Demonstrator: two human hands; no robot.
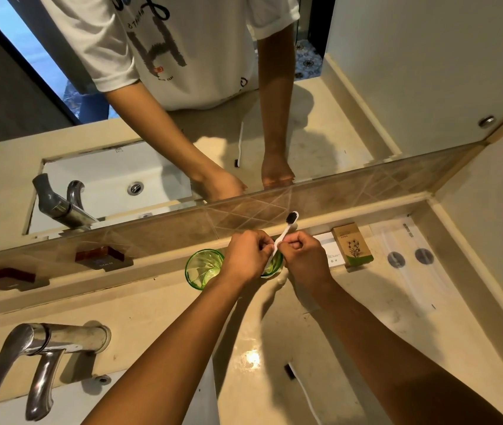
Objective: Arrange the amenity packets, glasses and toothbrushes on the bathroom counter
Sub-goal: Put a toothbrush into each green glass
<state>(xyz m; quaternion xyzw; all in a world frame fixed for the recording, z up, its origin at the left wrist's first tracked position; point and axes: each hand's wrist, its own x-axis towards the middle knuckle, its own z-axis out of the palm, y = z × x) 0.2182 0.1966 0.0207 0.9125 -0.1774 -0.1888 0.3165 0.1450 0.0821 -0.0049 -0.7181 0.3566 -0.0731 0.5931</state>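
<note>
- Holding one toothbrush (285, 233) between both hands, we keep it tilted, dark bristles up toward the mirror (244, 87) and the white handle slanting down between our fists.
- Our left hand (248, 256) has its fingers closed around the lower handle; our right hand (303, 256) has its fingers curled shut on the handle just above.
- We see two green glasses on the worktop (351, 317) by the back ledge: one glass (204, 268) stands clear beside the left hand, the second glass (273, 266) sits mostly hidden under our hands, and the handle's lower end seems to reach into it.
- We see a brown packet box (352, 244) to the right of our hands, against the ledge, with a white packet (331, 251) just beside it.
- We spot a second toothbrush (302, 391) lying flat on the worktop nearer to us, between our forearms.
- A tap (41, 360) stands at the left.
</note>
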